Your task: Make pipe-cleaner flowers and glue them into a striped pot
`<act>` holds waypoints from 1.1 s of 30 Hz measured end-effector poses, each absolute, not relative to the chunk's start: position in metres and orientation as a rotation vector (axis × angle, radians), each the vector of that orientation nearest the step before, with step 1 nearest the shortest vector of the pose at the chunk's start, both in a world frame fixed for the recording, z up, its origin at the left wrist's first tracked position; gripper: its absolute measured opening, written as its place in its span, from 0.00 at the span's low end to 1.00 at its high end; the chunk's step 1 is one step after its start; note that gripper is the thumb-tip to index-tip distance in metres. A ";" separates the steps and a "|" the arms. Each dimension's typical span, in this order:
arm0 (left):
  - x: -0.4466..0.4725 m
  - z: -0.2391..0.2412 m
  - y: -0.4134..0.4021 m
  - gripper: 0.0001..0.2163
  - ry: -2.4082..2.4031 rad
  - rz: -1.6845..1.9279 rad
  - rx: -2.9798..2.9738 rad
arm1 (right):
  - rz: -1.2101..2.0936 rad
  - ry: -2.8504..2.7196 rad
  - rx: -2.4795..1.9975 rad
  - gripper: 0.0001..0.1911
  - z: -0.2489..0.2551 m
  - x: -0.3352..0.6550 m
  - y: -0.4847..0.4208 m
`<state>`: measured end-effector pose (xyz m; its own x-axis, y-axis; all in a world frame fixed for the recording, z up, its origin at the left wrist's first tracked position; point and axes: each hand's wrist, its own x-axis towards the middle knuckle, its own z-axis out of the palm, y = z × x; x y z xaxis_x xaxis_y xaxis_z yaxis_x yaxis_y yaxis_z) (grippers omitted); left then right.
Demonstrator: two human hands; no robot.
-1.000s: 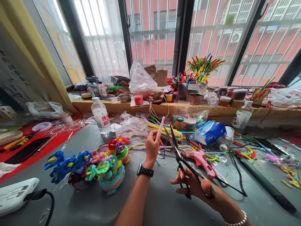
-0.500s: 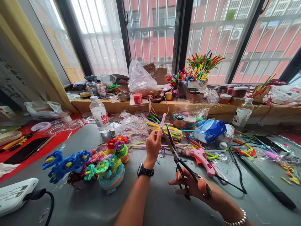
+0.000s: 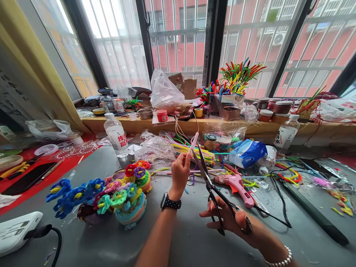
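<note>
Left hand (image 3: 180, 171) closed, pinching pale-pink pipe cleaner (image 3: 195, 140) raised above grey table (image 3: 105, 250); lower end hidden in grip. Right hand (image 3: 230, 218) half-curled through handles of scissors (image 3: 206, 176), blades parted beside pipe cleaner, contact unclear. White plugged-in device (image 3: 18, 231) cut off at left edge.

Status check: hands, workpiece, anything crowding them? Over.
Left hand gripping pale pink strip, tip up. Right hand in black scissors, blades parted near strip, contact unclear. Pink glue gun lying close by scissors.
</note>
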<state>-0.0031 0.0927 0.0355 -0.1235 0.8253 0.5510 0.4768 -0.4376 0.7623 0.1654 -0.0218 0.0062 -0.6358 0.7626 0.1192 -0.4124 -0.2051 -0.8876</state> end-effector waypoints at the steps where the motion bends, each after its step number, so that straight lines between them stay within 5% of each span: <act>1: -0.003 0.035 0.092 0.14 1.439 1.551 1.897 | 1.921 -1.249 -0.450 0.27 0.006 0.165 -0.021; 8: 0.001 0.026 0.094 0.11 1.247 1.145 2.304 | 1.709 -1.123 -0.527 0.32 0.001 0.166 -0.012; 17: 0.007 0.020 0.098 0.11 1.088 1.044 2.422 | 1.579 -1.102 -0.562 0.37 0.022 0.167 -0.018; 33: 0.011 0.021 0.090 0.10 0.990 0.953 2.468 | 1.560 -1.078 -0.542 0.27 0.028 0.164 -0.018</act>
